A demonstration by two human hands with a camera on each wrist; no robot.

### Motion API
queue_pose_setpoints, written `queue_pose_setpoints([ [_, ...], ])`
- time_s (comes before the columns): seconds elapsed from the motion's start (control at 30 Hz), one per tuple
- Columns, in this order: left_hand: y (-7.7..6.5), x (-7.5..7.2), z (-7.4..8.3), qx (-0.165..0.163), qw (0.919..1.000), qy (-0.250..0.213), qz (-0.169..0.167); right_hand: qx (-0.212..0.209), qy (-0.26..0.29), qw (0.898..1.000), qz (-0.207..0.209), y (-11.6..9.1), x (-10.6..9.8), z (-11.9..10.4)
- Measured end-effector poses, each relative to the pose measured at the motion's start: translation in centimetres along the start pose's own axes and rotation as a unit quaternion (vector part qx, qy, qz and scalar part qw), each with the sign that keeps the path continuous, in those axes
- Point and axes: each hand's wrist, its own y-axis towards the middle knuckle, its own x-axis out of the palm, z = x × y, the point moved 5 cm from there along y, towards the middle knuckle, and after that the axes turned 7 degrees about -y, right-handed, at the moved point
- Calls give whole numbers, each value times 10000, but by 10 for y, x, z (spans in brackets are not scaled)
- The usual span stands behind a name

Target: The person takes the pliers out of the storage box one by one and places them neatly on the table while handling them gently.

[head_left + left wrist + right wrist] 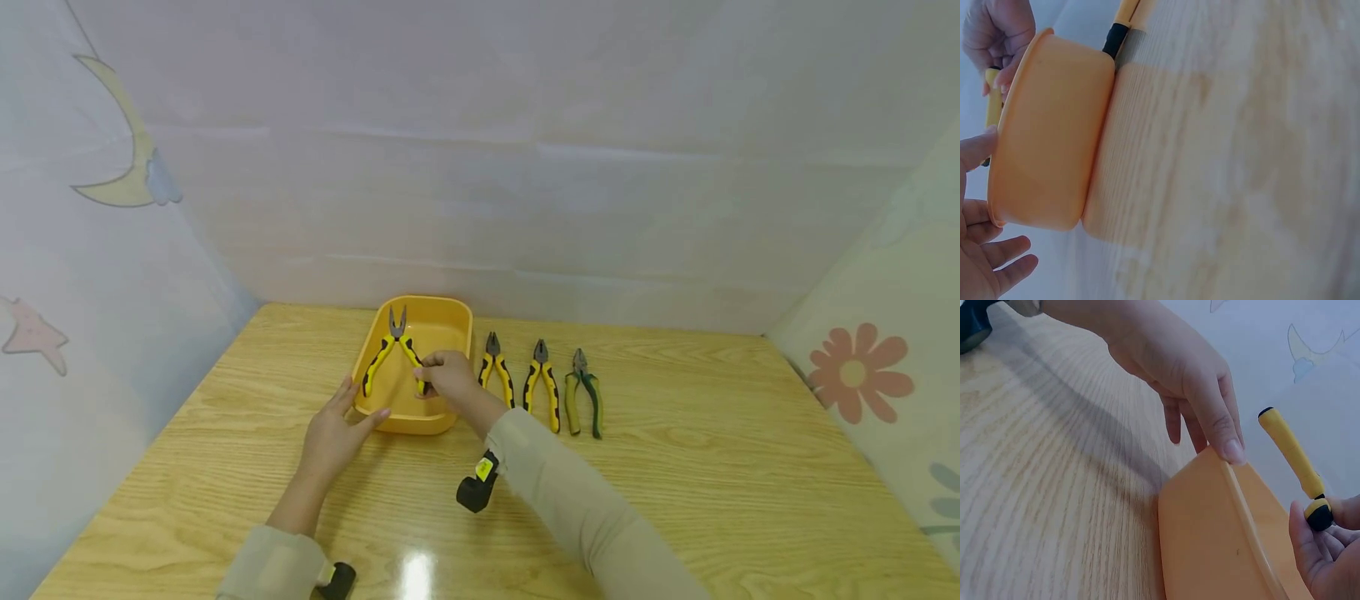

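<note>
My right hand (450, 379) pinches one handle of the long-nose pliers (379, 365) over a yellow plastic tub (444, 320). The pliers' jaws and yellow-and-black handles are spread apart, with the grey tips toward the tub's far end. In the right wrist view, the free handle (1291, 450) sticks up above the rim. My left hand (332, 437) holds the tub's near left corner, thumb on the front rim and fingertips along the left side. Two of its fingers (1010, 259) stand off the wall in the left wrist view.
Right of the tub lie two yellow-and-black pliers (506, 379) (551, 387) and one green-handled pair (592, 392), in a row on the wooden table (712, 467). The nearest pair lies close beside the tub. A pale printed cloth (525, 167) hangs behind the table.
</note>
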Motion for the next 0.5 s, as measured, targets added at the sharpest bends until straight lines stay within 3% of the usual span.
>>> queue_pose_setpoints([
  [0.5, 0, 1, -1, -143, 9999, 17, -6, -97, 311, 9993, -208, -19, -14, 9],
])
